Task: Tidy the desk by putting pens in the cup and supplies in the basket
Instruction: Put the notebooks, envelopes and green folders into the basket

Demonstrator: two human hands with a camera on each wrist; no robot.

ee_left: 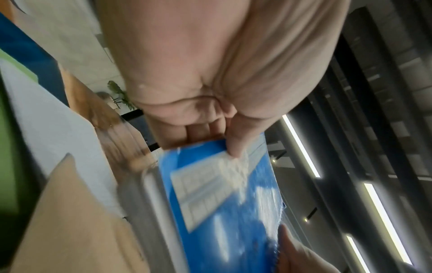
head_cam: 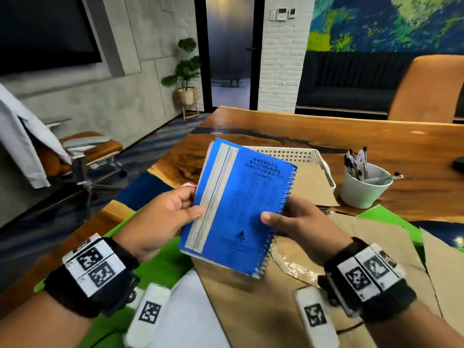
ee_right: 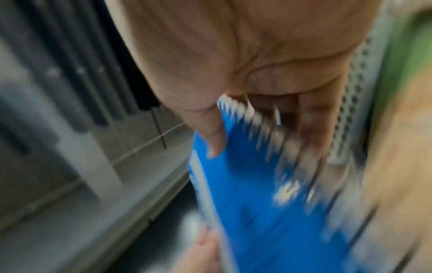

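Note:
A blue spiral notebook (head_cam: 238, 204) is held up above the desk, tilted, in front of the white perforated basket (head_cam: 324, 167). My left hand (head_cam: 163, 217) pinches its left edge, thumb on the cover and fingers behind. Along the coil side, my right hand (head_cam: 293, 222) grips it the same way. The left wrist view shows the thumb on the blue notebook (ee_left: 217, 203); the blurred right wrist view shows the notebook (ee_right: 252, 194) and its coil. A white cup (head_cam: 364, 187) with several pens stands right of the basket.
Brown envelopes (head_cam: 364, 247), green sheets (head_cam: 155, 267) and a white sheet (head_cam: 190, 310) lie on the wooden desk (head_cam: 376, 136). A brown envelope lies in the basket. An orange chair (head_cam: 426, 89) stands at the far right, an office chair (head_cam: 82, 156) off the left.

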